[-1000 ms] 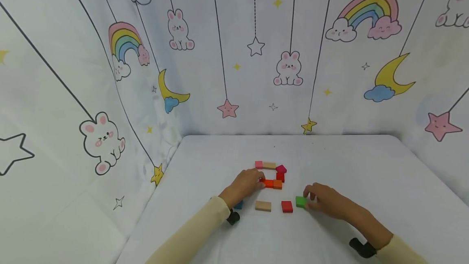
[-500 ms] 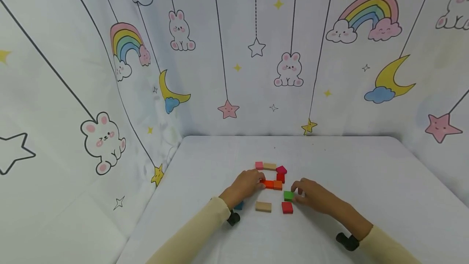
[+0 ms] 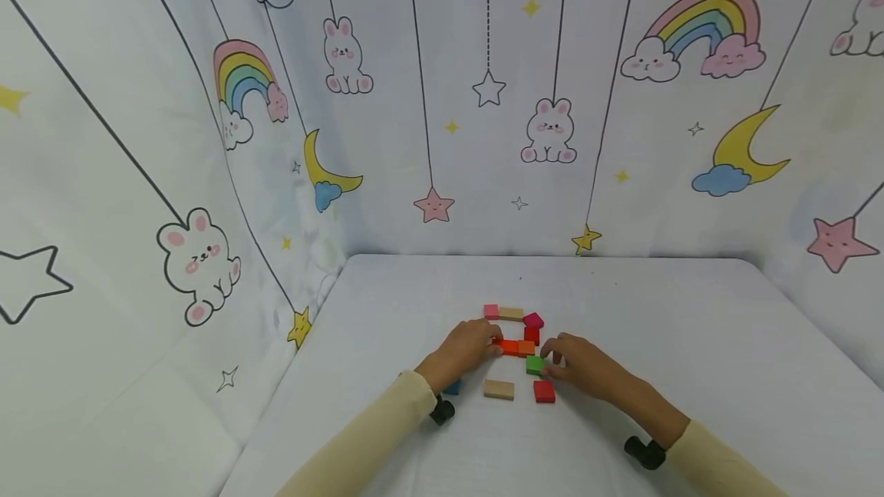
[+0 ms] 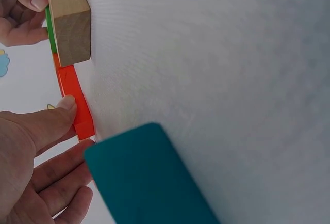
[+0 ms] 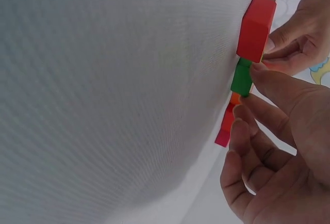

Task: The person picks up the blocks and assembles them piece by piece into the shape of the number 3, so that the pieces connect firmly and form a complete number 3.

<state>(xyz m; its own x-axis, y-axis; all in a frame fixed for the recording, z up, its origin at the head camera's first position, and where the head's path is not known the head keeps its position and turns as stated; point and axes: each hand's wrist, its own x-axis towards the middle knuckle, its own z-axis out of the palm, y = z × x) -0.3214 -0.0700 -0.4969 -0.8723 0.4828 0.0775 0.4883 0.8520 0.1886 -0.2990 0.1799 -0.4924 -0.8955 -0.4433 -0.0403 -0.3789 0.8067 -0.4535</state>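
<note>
My right hand [image 3: 587, 365] pinches a green block [image 3: 535, 365] between thumb and index finger, on the table just below the orange block [image 3: 526, 347]. With thumb and fingers my left hand [image 3: 466, 347] holds the red-orange block [image 3: 509, 347] at its left end; the thumb lies on it in the left wrist view [image 4: 71, 102]. Above the orange block, a red block [image 3: 531, 335] and a magenta block [image 3: 533, 320] follow upward, then a plain wooden block [image 3: 511, 314] and a pink block [image 3: 491, 312] run left.
Nearer the front lie a wooden block [image 3: 499, 390] and a red block [image 3: 544, 392]. A blue block [image 3: 452, 387] is partly hidden by the left wrist. The white table [image 3: 656, 305] meets a patterned cloth backdrop behind.
My right hand has slid the green block leftward and slightly away, from right of the loose red block to just below the orange one. My left hand has stayed on the red-orange block.
</note>
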